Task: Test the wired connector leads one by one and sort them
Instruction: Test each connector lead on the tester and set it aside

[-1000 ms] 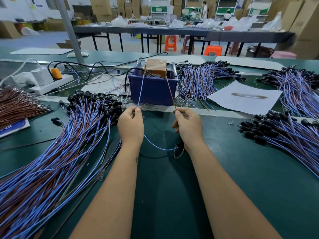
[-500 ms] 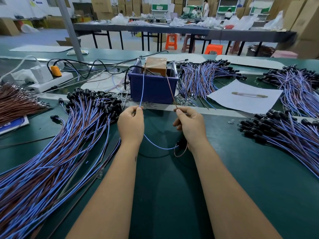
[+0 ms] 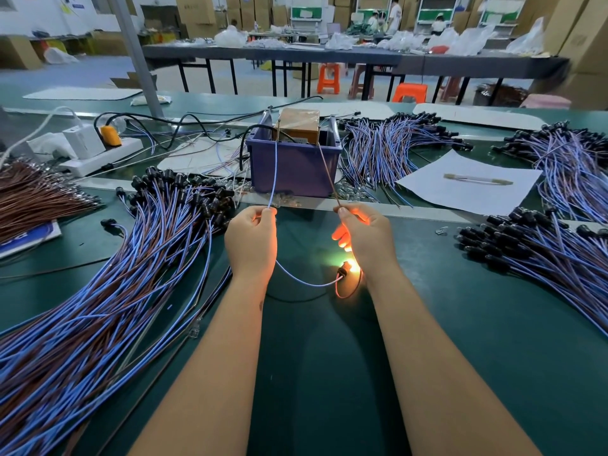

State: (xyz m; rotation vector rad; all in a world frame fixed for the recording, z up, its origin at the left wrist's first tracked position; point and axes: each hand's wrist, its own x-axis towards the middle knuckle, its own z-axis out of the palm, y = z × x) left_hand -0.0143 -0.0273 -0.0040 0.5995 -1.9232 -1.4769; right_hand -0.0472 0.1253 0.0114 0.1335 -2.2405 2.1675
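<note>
My left hand point(image 3: 251, 240) pinches the blue wire point(image 3: 273, 172) of one connector lead, and my right hand point(image 3: 367, 238) pinches its brown wire point(image 3: 327, 174). Both wire ends reach up to the tester box point(image 3: 301, 125) standing in the purple bin point(image 3: 292, 169). The lead's black connector point(image 3: 345, 268) hangs below my right hand, and its lamp glows bright orange. A big heap of blue-and-brown leads point(image 3: 108, 284) fans out on my left. Another pile of leads point(image 3: 539, 255) lies on my right.
More lead bundles point(image 3: 391, 146) lie behind the bin and at the far right point(image 3: 569, 159). A white sheet point(image 3: 467, 182) with a thin tube sits right of the bin. A power strip point(image 3: 95, 153) and brown wires point(image 3: 33, 195) are at the left. Green mat point(image 3: 322, 357) lies between my arms.
The connector's lamp has lit up orange below my right hand; it was dark before. Both hands have stayed almost where they were, holding the same wires.
</note>
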